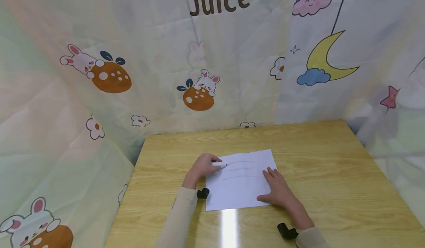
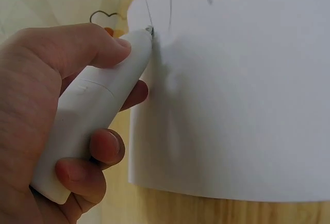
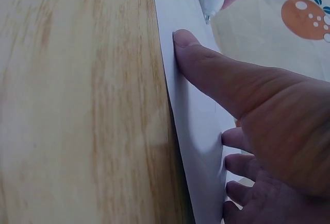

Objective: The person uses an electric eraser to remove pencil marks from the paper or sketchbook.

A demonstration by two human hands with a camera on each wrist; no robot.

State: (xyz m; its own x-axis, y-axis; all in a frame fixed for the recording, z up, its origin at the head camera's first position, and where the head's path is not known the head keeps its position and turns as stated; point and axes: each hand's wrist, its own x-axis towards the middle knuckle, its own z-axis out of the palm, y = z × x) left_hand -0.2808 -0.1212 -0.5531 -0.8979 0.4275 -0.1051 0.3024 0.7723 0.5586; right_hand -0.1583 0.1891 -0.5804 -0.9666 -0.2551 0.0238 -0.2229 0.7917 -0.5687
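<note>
Currently, our left hand (image 1: 204, 165) curls its fingers around the white pen (image 2: 90, 103), tip at the left side of the paper (image 1: 237, 194). We press its right edge with our right hand (image 1: 278, 189), thumb and fingers spread.

The head view is bright and fairly even, with a white glare streak on the tabletop (image 1: 332, 174) before the paper (image 1: 239, 194). In the left-wrist view a soft shadow falls beside the pen (image 2: 85, 110); the right-wrist view looks cooler, its background perhaps slightly blurred.
</note>
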